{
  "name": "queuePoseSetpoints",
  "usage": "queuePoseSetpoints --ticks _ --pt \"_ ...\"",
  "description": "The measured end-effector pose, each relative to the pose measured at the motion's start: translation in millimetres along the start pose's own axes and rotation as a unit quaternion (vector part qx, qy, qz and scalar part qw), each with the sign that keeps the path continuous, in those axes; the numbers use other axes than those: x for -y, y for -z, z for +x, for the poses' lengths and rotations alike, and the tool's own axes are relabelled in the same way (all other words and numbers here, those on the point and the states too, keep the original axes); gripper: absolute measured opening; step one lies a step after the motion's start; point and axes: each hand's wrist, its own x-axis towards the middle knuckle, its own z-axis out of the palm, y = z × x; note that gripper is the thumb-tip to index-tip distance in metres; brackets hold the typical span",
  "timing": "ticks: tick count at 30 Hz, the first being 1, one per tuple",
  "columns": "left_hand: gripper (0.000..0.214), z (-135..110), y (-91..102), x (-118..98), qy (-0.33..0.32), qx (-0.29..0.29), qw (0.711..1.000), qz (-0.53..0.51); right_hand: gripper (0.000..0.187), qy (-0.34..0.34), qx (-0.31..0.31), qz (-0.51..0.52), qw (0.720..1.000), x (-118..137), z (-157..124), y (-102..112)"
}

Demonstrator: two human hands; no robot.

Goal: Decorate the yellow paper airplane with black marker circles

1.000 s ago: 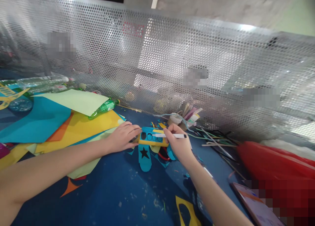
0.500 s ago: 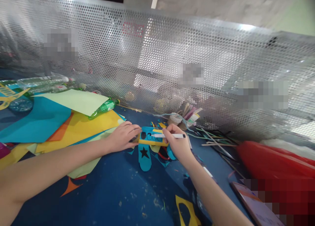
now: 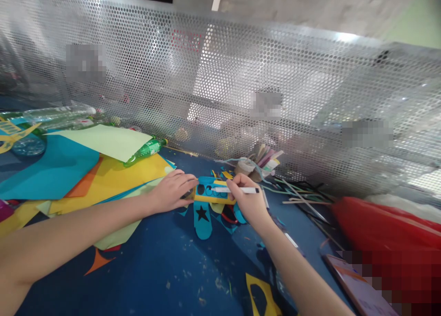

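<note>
A blue and yellow paper toy plane (image 3: 210,199) lies in front of me, one rounded blue wing with a black star pointing toward me. Rounded outlines run in a row along its blue panel, the leftmost filled in black. My left hand (image 3: 174,190) grips the plane's left end between thumb and fingers. In my right hand (image 3: 246,199) is a white marker (image 3: 223,190) with a black end, pinched like a pen. Its tip rests on or just over the panel; which of these I cannot tell. Red-handled scissors (image 3: 229,215) show partly beneath the plane's right side.
Coloured paper sheets (image 3: 74,164) and a green bottle (image 3: 146,151) lie at left. Behind stands a perforated metal screen (image 3: 155,68). A tub of sticks (image 3: 257,164), a red bag (image 3: 386,224) and a phone (image 3: 358,284) are at right. A yellow offcut (image 3: 262,288) lies nearest.
Both hands, the plane and the marker stay almost exactly in place. Only a very slight shift of the view shows.
</note>
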Motion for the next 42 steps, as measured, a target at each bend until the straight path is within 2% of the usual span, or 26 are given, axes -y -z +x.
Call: queuePoseSetpoints --ticks 42 --pt "0.041 0.3 1.0 -0.7 0.004 0.004 1.000 -0.002 0.034 0.008 0.019 0.052 0.998 2.6 -3.2 -3.8"
